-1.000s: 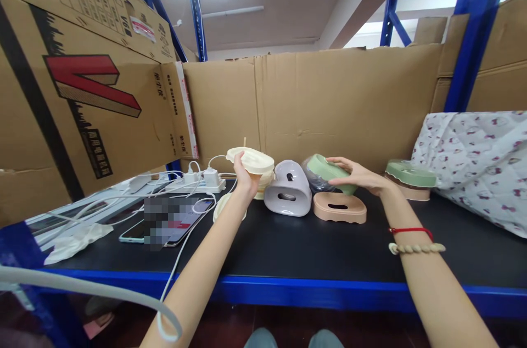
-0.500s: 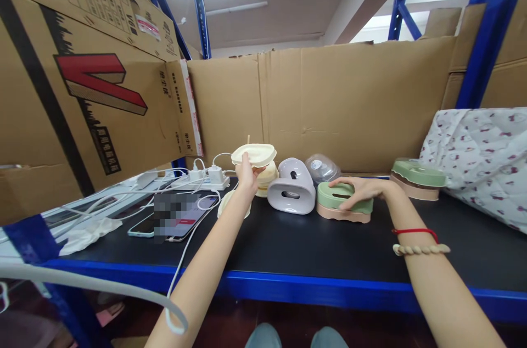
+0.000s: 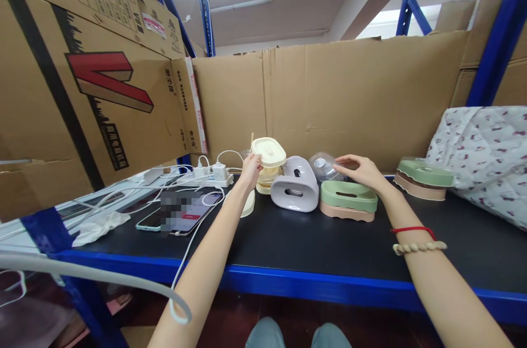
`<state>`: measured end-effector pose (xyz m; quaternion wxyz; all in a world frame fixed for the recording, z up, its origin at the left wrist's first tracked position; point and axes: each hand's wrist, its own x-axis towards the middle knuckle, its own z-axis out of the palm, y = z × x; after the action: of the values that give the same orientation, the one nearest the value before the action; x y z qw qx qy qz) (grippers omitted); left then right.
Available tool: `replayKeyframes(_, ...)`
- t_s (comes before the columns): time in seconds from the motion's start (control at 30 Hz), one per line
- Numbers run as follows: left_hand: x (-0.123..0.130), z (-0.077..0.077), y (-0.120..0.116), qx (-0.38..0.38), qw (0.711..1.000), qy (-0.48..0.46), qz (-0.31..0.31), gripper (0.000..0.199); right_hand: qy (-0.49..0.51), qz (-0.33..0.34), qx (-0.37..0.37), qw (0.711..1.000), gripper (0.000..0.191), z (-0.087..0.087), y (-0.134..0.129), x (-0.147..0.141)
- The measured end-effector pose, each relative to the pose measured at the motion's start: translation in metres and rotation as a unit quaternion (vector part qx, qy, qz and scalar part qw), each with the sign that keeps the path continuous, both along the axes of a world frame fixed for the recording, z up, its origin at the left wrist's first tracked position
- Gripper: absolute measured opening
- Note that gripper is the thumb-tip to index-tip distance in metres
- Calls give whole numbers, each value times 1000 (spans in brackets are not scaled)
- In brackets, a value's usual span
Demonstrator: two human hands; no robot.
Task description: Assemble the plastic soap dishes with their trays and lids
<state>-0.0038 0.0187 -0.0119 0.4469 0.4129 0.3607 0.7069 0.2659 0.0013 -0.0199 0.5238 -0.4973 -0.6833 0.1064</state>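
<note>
My left hand (image 3: 250, 170) grips a cream lid-like piece (image 3: 269, 151) by its edge, raised above a stack of cream pieces (image 3: 264, 182). Another cream piece (image 3: 248, 205) lies partly behind my left forearm. My right hand (image 3: 361, 170), fingers apart, hovers over a green slotted piece (image 3: 349, 194) that rests on a pink wavy-edged piece (image 3: 348, 212). Its fingertips are close to a clear plastic dome (image 3: 326, 166); whether they touch it I cannot tell. Between my hands sit two glossy grey slotted pieces (image 3: 295, 202), one leaning behind the other.
At right, another green piece (image 3: 426, 172) on pink stands beside a patterned quilted cloth (image 3: 481, 161). Phones (image 3: 191, 215), cables and a power strip (image 3: 222, 175) occupy the left side. Cardboard (image 3: 337, 95) walls the back; a blue beam (image 3: 329, 282) edges the shelf.
My right hand has let go of the green piece and risen toward the clear dome. The cream piece in my left hand has tilted and shifted slightly right.
</note>
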Motion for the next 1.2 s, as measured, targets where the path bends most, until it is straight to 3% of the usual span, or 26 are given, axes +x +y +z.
replayKeyframes(0.27,-7,-13,6,-10,998,54,-5,21,2,-3,18,1000,18,-10,10,3)
replayKeyframes(0.47,-9,-13,6,-26,974,202,96,21,10,-44,44,998,9,-9,9,3)
replayKeyframes(0.53,-9,-15,6,-20,947,289,138,24,16,-95,62,993,8,-9,9,4)
replayKeyframes(0.7,-5,-22,3,49,829,502,241,31,21,-236,67,969,13,-9,10,7)
replayKeyframes(0.9,6,-22,-3,209,766,540,279,32,28,-402,42,914,34,-19,13,28)
replayKeyframes(1.03,15,-23,-9,309,715,577,244,29,24,-443,49,895,47,-39,15,58)
replayKeyframes(1.2,22,-24,-16,333,682,611,223,26,0,-423,74,903,67,-55,15,97)
